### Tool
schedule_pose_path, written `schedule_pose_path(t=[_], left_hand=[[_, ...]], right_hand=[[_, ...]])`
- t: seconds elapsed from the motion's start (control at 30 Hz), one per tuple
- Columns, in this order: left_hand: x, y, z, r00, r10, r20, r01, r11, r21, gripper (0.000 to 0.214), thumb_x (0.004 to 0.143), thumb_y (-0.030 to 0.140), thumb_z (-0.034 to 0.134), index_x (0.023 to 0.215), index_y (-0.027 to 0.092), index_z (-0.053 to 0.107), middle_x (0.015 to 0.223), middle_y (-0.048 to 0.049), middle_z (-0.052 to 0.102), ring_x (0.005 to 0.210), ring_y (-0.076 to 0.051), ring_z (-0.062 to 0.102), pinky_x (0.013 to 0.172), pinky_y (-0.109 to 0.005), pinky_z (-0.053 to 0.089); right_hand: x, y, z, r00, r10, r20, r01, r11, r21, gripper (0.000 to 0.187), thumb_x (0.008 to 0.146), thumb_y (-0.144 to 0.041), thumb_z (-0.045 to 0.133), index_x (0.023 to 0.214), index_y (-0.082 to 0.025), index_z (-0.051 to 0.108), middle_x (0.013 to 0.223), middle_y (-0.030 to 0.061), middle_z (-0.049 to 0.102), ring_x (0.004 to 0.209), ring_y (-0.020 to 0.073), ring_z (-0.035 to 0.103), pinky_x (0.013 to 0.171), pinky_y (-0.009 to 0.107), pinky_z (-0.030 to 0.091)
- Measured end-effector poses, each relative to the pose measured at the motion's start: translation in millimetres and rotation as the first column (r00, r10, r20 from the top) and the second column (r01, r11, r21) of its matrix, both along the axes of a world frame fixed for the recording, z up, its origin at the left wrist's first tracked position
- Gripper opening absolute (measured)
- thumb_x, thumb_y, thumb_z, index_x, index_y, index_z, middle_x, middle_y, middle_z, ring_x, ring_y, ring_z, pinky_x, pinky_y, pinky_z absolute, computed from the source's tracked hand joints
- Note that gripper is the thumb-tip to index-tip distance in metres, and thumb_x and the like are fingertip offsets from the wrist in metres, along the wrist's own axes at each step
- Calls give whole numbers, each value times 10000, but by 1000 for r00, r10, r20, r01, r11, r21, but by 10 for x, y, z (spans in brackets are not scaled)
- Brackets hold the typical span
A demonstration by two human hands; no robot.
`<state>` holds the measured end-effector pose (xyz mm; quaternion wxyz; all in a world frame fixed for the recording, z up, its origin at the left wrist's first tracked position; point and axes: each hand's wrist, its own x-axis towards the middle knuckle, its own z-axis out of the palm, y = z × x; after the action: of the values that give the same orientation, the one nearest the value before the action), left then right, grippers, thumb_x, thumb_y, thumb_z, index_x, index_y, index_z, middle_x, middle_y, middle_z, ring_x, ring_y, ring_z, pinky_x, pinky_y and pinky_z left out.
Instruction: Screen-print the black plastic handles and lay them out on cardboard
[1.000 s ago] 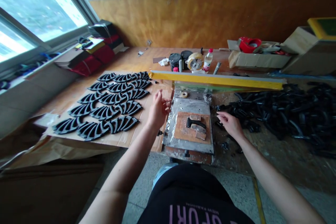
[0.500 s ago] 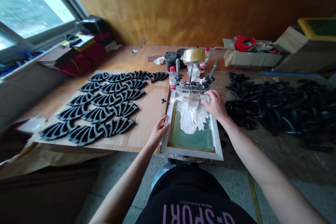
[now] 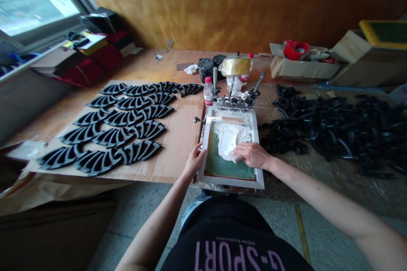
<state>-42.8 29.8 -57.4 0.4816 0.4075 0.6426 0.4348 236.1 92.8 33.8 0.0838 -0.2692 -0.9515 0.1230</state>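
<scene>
A silk-screen frame (image 3: pixel 259 169) with a pale metal border lies in front of me, with a smear of white ink (image 3: pixel 226 137) over its green mesh (image 3: pixel 222 168). At its left edge is my left hand (image 3: pixel 194 160), fingers closed on the border. My right hand (image 3: pixel 254 155) is over the right part of the mesh, its fingers closed on an ink-covered scraper (image 3: pixel 237 158), mostly hidden by ink and fingers. Behind the frame, a metal hinge clamp (image 3: pixel 233 102) with upright posts holds its far end.
Rows of black curved, slotted parts (image 3: pixel 127 133) lie on cardboard (image 3: pixel 178 148) at left. Dark parts are heaped (image 3: pixel 337 131) at right. A bottle (image 3: pixel 208 92), dark tubs (image 3: pixel 206 67) and a tape roll (image 3: pixel 235 67) stand behind the clamp. An open carton (image 3: pixel 302 70) is farther right.
My right hand has come from the far end of the screen toward me, drawing the scraper through the white ink. My left hand stays at the frame's left edge.
</scene>
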Motion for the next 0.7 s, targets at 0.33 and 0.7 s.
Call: schedule_pose_path(t=[0.33,0.7], left_hand=[[74,-21,119,998,40,56,-39,999,-13,692,744,547,664,1306,161,553,701,11,614,595,-116,546,538,-210,413],[99,16,1228,984,31,173,-52,991,120,598,831,673,508,1153,191,654,710,-15,639,545,-122,558,466,-224,402]], right_hand=[[-88,-152,-185,986,-89,-140,102,991,86,196,819,-104,591,960,-198,689,911,47,696,879,190,623,754,275,462],[343,970,405,567,-731,-381,762,641,-96,396,914,-382,549,1235,-164,628,894,73,727,770,183,647,725,283,480]])
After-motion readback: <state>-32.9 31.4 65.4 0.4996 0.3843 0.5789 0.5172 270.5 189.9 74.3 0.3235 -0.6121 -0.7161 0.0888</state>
